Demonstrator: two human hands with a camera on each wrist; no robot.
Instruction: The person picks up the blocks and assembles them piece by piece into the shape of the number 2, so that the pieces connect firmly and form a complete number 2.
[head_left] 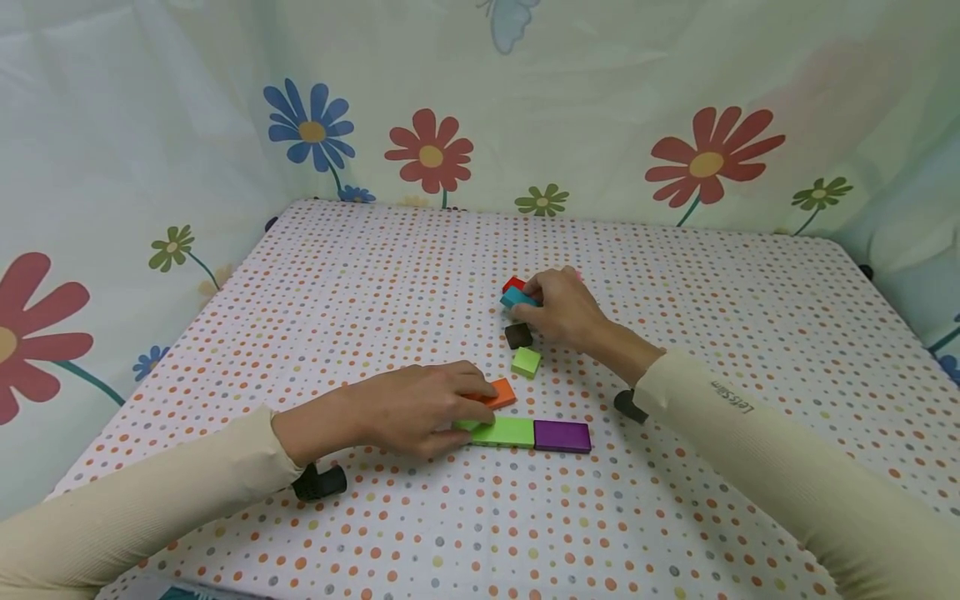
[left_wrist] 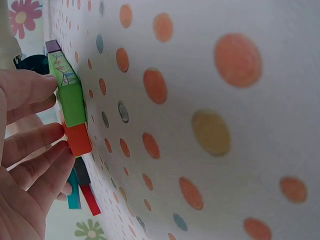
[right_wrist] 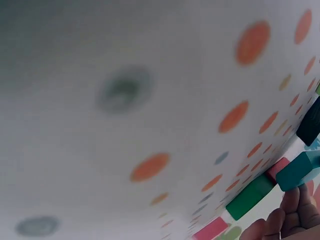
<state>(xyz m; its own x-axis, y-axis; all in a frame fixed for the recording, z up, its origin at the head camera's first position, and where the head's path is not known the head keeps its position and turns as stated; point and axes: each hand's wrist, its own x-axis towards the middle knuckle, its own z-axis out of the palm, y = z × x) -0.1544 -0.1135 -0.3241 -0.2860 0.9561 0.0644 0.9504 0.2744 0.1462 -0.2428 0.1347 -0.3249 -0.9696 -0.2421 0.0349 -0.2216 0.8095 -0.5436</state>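
Observation:
In the head view my left hand (head_left: 416, 408) lies over the left end of a flat green block (head_left: 510, 431). A purple block (head_left: 562, 437) adjoins that block on the right. My left fingertips also touch an orange block (head_left: 504, 393) just behind it; the left wrist view shows these fingers fairly straight against the orange block (left_wrist: 78, 140) and the green block (left_wrist: 72, 104). Farther back, my right hand (head_left: 566, 308) pinches a blue block (head_left: 517, 297) between thumb and fingers. Close behind it is a red block (head_left: 513, 284), partly hidden.
A black block (head_left: 518, 336) and a small light green block (head_left: 527, 362) lie between the hands. The right wrist view shows a dark green block (right_wrist: 252, 196) and a pink block (right_wrist: 210, 229) near the right hand. A flowered cloth (head_left: 570, 83) hangs behind the dotted table (head_left: 375, 292).

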